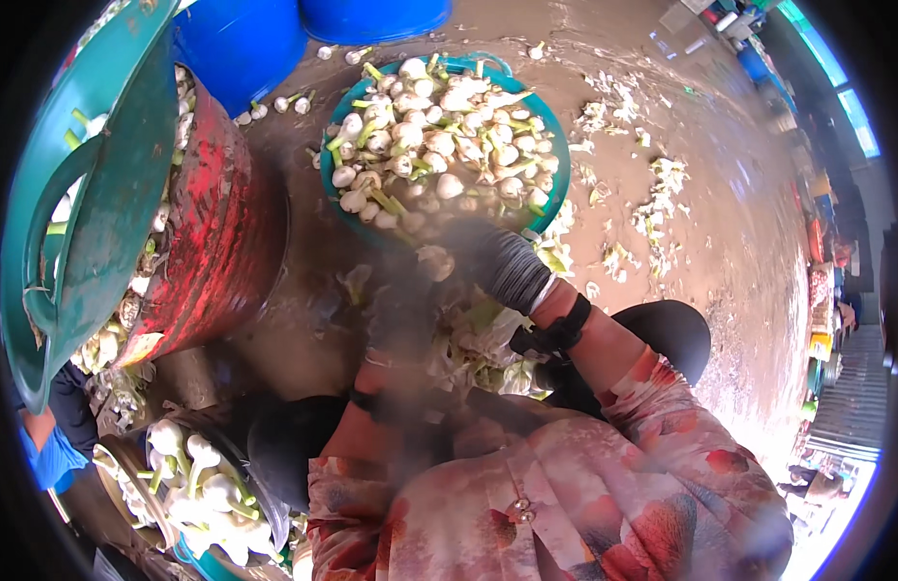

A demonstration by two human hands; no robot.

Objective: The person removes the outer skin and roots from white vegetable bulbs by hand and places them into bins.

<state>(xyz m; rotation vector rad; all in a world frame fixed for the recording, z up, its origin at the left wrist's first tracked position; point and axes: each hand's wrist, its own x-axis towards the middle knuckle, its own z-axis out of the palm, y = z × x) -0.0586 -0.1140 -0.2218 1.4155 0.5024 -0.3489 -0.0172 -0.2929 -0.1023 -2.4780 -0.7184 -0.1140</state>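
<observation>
In front of me a garlic bulb (436, 263) shows between my two gloved hands. My left hand (405, 301), in a dark glove and blurred by a smudge on the view, has its fingers around the bulb's lower side. Close beside the bulb is my right hand (485, 254), in a grey ribbed glove; its fingertips are too blurred to tell whether they grip anything. Just beyond both hands stands a round teal tub (561, 174) heaped with garlic bulbs (438, 141) with cut green stems, some lying in murky water. Garlic peelings (485, 341) lie below my hands.
At left, a worn red drum (216, 232) holds more bulbs, with a green handled tub (122, 189) on top. Blue barrels (238, 51) stand behind. A bucket of white bulbs (209, 494) is by my left knee. Peelings (663, 196) litter the wet floor; another person's hand (38, 428) shows far left.
</observation>
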